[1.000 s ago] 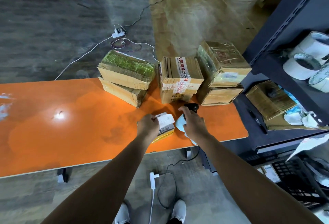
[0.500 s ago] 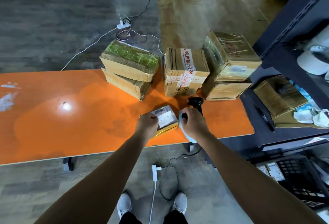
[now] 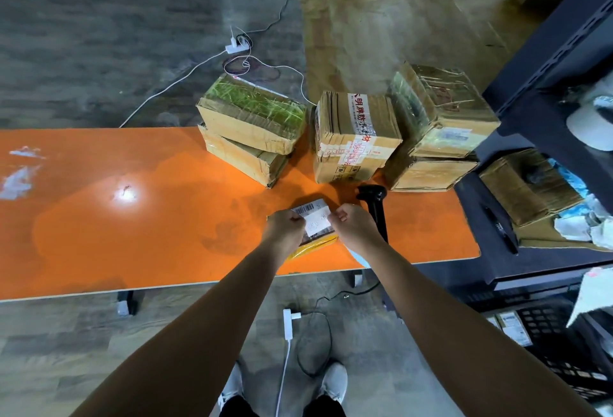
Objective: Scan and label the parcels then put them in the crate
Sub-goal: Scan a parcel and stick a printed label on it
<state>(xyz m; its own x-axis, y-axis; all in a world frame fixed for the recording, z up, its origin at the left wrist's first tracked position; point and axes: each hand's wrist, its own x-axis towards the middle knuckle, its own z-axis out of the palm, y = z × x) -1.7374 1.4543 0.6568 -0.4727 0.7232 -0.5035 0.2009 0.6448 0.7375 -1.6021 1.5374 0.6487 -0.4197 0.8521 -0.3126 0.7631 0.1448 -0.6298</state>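
Note:
A small flat parcel (image 3: 313, 240) with a yellow edge and a barcode lies near the front of the orange table (image 3: 132, 217). Over it, my left hand (image 3: 287, 227) and my right hand (image 3: 351, 222) each pinch a side of a white label (image 3: 317, 222). The black handheld scanner (image 3: 376, 207) lies on the table just right of my right hand. Behind them stand several taped cardboard parcels: a stack of two at the left (image 3: 252, 128), one in the middle (image 3: 356, 138) and a stack at the right (image 3: 441, 118). A black crate (image 3: 564, 360) sits on the floor at the lower right.
A dark shelf unit (image 3: 564, 61) stands at the right, with a cardboard box (image 3: 527, 184), a black pen (image 3: 501, 229) and crumpled paper on its lower shelf. White cables and a power strip (image 3: 237, 46) lie on the floor behind the table. Another cable runs by my feet.
My right hand has let go of the scanner, which now lies on the table, and has moved left to the label. Both hands now pinch the label over the small parcel.

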